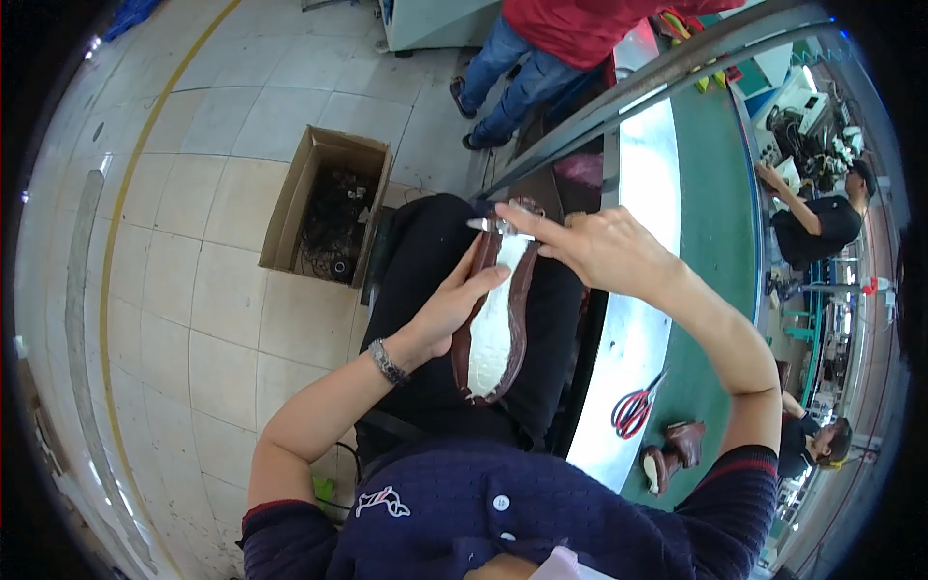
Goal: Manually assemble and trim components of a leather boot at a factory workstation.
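Pale floor tiles (222,280) spread left, marked by a yellow line (113,232); on the right, a metal bar (677,74) crosses a long green worktop (717,184).

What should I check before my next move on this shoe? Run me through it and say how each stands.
1. Brown shoe held: ok, the left hand has it over the lap.
2. White face turned up: ok.
3. Left thumb clear of the metal tool: ok, it lies apart, nearer the body.
4. Right hand has a secure grip on the tool: cannot tell, its fingers cover part of it.
5. Scissors off the lap: ok, they lie on the bench to the right.
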### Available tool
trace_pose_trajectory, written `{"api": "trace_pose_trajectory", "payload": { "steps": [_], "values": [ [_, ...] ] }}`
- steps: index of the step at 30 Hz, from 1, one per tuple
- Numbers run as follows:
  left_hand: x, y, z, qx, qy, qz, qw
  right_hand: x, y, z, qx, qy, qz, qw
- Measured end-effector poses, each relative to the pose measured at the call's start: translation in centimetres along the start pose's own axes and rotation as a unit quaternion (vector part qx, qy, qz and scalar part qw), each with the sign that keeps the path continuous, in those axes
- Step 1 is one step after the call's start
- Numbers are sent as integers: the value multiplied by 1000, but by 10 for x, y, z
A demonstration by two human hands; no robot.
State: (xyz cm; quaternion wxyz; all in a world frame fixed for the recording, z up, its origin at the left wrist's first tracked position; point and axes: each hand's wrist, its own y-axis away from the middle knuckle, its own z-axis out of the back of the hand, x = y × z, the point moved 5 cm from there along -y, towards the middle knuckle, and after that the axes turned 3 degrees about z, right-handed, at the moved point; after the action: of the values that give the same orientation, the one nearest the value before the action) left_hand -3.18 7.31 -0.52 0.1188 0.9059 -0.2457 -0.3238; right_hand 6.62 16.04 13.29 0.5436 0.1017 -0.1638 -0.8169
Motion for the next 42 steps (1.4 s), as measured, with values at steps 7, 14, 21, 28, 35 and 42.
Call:
{"api": "trace_pose_trajectory", "payload": {
  "steps": [7, 14, 21, 28, 35, 42],
  "values": [
    [6, 0, 5, 3, -22, 14, 1000, -4, -2, -25, -44, -76, -52, 995],
    [1, 0, 6, 14, -28, 62, 998, 6, 12, -39, -58, -144, -38, 987],
    [-2, 3, 9, 28, -36, 81, 996, 21, 16, -29, -105, -160, -18, 981],
    [7, 7, 18, 54, -35, 119, 991, 38, 18, -17, -86, -119, 1, 989],
    [29, 27, 23, 101, -26, 67, 992, 36, 33, -21, 47, -125, -47, 990],
    [54, 39, 17, 134, 238, 67, 960, 73, 55, -24, -120, 68, 31, 990]
  ]
}}
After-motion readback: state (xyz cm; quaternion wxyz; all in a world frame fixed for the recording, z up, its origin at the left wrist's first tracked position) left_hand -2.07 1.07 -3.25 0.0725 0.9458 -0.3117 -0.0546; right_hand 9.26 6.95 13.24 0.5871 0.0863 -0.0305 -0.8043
